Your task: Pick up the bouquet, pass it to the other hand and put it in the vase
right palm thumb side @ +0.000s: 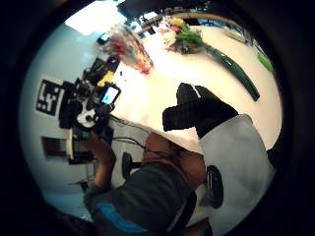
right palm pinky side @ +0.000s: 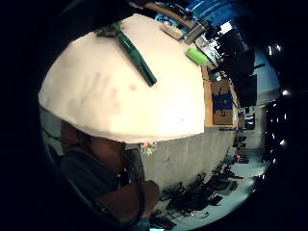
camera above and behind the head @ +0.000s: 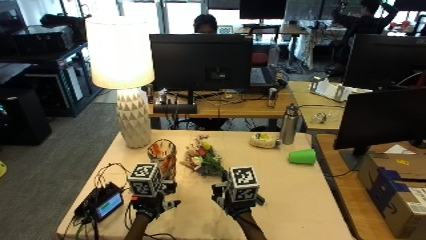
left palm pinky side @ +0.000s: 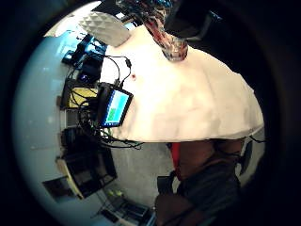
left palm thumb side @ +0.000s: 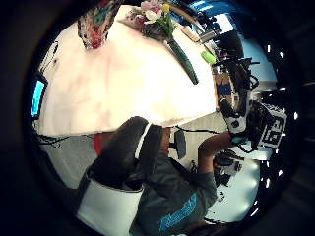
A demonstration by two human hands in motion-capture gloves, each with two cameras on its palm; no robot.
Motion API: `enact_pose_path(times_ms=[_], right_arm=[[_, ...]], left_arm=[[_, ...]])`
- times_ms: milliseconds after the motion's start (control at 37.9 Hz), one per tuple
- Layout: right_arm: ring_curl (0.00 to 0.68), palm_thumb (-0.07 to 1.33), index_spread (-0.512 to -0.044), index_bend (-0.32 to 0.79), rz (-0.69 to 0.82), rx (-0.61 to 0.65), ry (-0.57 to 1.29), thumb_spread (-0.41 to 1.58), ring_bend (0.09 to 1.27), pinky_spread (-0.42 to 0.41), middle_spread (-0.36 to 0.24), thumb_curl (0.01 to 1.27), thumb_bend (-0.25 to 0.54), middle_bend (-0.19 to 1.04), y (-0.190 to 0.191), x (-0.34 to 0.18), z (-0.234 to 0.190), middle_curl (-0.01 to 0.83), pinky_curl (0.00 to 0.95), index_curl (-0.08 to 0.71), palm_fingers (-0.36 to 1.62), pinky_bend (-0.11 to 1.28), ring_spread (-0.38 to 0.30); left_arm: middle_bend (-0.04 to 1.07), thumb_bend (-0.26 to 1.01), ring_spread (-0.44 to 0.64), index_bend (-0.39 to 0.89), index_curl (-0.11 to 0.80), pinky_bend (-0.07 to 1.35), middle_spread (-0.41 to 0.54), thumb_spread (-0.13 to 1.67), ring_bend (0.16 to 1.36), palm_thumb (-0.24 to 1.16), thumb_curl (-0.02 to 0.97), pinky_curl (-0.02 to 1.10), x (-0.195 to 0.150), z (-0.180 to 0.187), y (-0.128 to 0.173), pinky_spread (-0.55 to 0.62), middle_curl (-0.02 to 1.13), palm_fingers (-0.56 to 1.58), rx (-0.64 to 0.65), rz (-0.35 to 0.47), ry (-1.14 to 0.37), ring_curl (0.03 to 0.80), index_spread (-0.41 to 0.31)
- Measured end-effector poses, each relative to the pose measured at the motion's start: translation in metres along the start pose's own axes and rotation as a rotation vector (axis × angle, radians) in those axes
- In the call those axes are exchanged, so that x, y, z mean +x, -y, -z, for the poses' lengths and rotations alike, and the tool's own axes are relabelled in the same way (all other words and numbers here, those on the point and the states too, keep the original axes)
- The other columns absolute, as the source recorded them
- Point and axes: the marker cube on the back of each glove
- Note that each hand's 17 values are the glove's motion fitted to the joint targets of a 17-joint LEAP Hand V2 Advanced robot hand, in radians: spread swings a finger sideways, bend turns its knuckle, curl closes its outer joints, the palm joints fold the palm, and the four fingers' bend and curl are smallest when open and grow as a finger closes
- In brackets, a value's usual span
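I see the bouquet (camera above and behind the head: 202,159) lying on the table (camera above and behind the head: 299,200) beside the vase (camera above and behind the head: 162,155), both hands (camera above and behind the head: 152,202) (camera above and behind the head: 234,202) above the near edge, finger positions I cannot tell.

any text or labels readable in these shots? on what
No words or numbers can be read.
Small screen device at the table's left edge: lit display, too blurred to read.
Cardboard box on the side desk: a label, too small to read.
Grey shirt: blue print, illegible.
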Motion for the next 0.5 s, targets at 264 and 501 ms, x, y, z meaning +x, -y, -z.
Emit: enact_pose_path(times_ms=[264, 501], right_arm=[[0.219, 0.59, -0.337, 0.13, -0.027, -0.007, -0.004, 1.15, 0.33, 0.33, 0.05, 0.27, 0.159, 0.25, 0.004, 0.014, -0.004, 0.278, 0.29, 0.209, 0.3, 0.46, 0.181], [0.242, 0.59, -0.326, 0.08, -0.075, 0.04, 0.033, 1.16, 0.36, 0.335, 0.056, 0.29, 0.094, 0.25, 0.021, 0.059, -0.022, 0.304, 0.317, 0.199, 0.25, 0.5, 0.186]], left_arm=[[0.23, -0.03, 0.27, 0.11, 0.143, 0.51, 0.118, 0.98, 0.63, 0.19, 0.218, 0.28, 0.006, 0.008, -0.009, 0.43, 0.28, 0.25, 0.006, 0.003, -0.012, 0.257, -0.023], [0.23, -0.03, 0.28, 0.1, 0.156, 0.53, 0.129, 0.99, 0.64, 0.18, 0.238, 0.3, 0.006, 0.0, -0.007, 0.43, 0.3, 0.23, 0.037, 0.011, -0.055, 0.269, -0.017]])
